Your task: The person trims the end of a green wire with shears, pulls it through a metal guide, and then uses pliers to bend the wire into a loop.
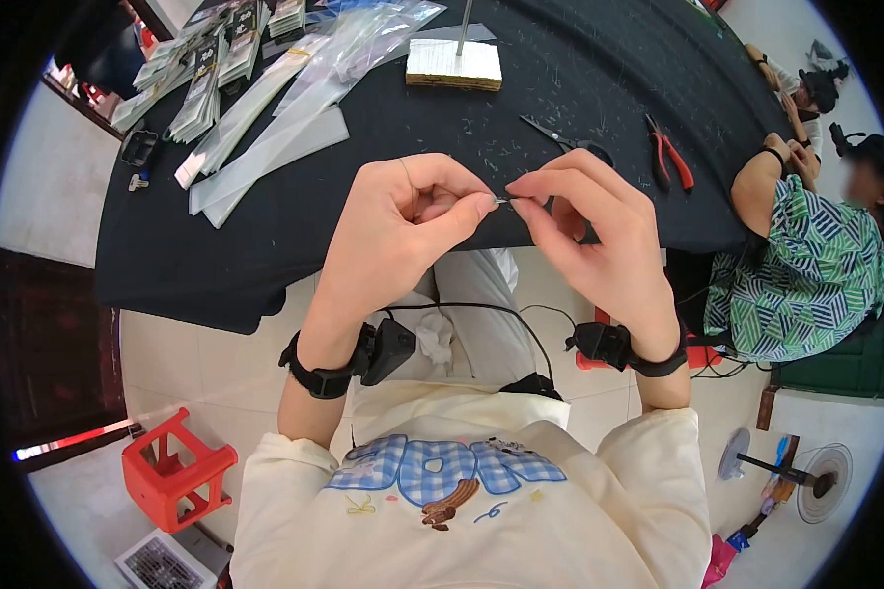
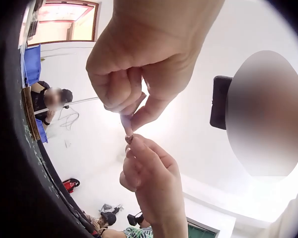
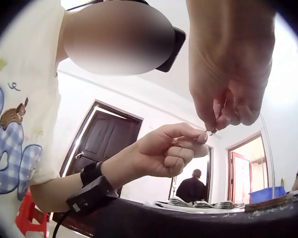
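Both hands meet fingertip to fingertip over the near edge of the black-clothed table [image 1: 393, 226]. Between them is a tiny, shiny metal piece [image 1: 502, 201], mostly hidden by fingers. My left hand [image 1: 403, 211] pinches one side with thumb and forefinger, its other fingers curled in. From the other side, my right hand [image 1: 604, 221] pinches it between thumb and forefinger. In the left wrist view, the piece [image 2: 129, 140] looks small and dark at the right fingertips; its exact kind I cannot tell. The right wrist view shows a thin glint of it [image 3: 210, 133].
Beyond the hands lie dark-handled scissors [image 1: 565, 139] and red-handled pliers [image 1: 670, 155]. A white-topped block [image 1: 452, 67] holds an upright rod [image 1: 465, 27]. Clear plastic sleeves [image 1: 270, 162] and stacked packets [image 1: 201, 83] cover the far left. People [image 1: 825, 245] sit along the right side.
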A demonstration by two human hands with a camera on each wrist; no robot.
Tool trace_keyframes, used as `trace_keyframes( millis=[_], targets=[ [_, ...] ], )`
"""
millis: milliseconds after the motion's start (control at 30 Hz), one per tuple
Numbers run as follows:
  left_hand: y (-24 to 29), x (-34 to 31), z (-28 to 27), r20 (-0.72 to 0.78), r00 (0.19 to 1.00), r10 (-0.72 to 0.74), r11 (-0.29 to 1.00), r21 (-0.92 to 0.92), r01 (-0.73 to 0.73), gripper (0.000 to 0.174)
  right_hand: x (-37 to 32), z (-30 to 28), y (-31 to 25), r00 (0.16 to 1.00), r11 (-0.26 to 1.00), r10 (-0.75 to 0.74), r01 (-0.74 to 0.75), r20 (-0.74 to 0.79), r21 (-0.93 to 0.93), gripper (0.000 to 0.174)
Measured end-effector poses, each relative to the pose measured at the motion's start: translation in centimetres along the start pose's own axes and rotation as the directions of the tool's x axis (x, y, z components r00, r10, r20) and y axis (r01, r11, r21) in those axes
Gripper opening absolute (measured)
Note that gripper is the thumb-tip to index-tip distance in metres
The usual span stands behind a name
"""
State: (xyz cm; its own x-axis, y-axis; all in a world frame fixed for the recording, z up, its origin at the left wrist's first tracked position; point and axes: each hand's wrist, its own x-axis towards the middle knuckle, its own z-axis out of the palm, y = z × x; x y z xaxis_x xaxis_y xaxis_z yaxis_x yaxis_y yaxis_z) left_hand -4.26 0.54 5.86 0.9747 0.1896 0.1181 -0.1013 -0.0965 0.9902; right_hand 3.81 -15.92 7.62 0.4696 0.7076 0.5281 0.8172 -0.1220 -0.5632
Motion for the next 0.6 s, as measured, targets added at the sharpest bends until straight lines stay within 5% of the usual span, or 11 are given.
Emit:
trace_keyframes(
  millis=[600],
  targets=[
    [0.81, -0.87, 0.63, -0.064, 0.986, 0.152, 0.988, 0.033, -0.15, 0.003, -0.67, 0.81, -0.62, 0.991, 0.999, -0.027, 0.03, -0.132, 0.025, 0.014]
  ],
)
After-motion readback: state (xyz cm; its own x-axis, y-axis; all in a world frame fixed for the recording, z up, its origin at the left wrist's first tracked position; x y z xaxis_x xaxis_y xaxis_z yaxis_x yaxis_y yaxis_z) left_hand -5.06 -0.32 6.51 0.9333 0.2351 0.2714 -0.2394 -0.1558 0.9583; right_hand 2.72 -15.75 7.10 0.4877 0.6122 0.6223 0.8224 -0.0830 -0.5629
